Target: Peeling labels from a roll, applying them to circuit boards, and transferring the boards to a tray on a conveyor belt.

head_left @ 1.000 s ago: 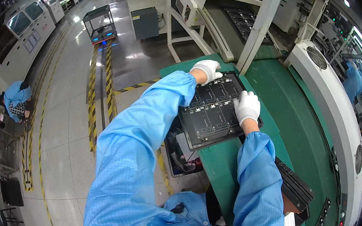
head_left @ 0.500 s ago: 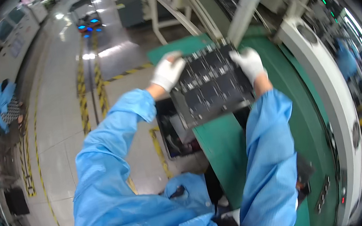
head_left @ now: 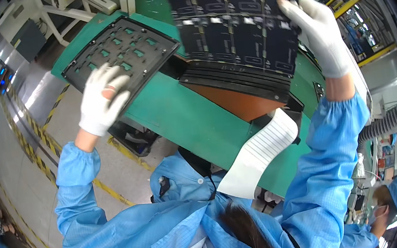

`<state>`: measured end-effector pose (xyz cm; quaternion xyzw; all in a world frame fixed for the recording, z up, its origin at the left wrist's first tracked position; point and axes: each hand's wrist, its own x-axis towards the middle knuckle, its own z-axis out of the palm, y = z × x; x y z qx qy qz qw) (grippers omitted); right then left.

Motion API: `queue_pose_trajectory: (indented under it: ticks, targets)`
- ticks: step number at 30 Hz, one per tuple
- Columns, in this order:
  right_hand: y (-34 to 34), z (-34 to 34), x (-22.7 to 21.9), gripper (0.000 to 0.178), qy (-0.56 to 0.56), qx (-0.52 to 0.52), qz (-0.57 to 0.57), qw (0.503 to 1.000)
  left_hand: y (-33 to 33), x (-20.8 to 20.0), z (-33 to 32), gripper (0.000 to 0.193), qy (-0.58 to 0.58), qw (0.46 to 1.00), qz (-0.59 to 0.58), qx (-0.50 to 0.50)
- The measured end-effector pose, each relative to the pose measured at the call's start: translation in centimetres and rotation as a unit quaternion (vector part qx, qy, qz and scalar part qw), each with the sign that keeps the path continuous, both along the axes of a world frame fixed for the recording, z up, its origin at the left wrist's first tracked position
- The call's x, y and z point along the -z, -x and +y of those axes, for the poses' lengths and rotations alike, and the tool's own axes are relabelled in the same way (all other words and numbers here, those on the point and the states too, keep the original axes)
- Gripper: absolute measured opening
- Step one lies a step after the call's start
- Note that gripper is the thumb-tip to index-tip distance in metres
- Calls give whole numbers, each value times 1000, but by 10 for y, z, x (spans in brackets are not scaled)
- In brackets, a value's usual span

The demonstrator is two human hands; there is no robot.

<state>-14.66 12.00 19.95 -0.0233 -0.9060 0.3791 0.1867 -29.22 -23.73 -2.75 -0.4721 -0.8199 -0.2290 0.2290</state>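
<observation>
Head view, and we've got two dark panels up off the green tabletop [head_left: 193, 119]. Our right hand [head_left: 319, 35], in a white glove, grips the right edge of a black circuit-board panel [head_left: 240, 19], lifted high and tilted toward the camera, its rows of small boards facing us. Our left hand [head_left: 101, 98], gloved too, clasps the near corner of a black carrier tray [head_left: 120, 54] with rows of cut-out windows showing green through them; that tray slants down to the left, out over the tabletop's edge. Beneath the lifted panel sits a stack of black trays [head_left: 238, 82] on an orange-brown block [head_left: 235, 102]. Near our chest, a white lined strip [head_left: 259, 153] hangs down. Left of us, yellow-and-black floor tape [head_left: 44, 143] runs along grey floor. Lower right, another person in a blue smock [head_left: 382, 210] stands apart.
</observation>
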Motion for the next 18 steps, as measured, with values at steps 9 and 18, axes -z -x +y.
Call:
queue_pose_trajectory:
  ticks: [9, 18]
  targets:
    - [-42, 21, 35, 31, -81, 61, 14, 995, -14, 34, 59, 45, 174, 983, 23, -48]
    - [-31, 31, 52, 29, -92, -19, 6, 996, -20, 34, 80, 46, 190, 975, 10, -116]
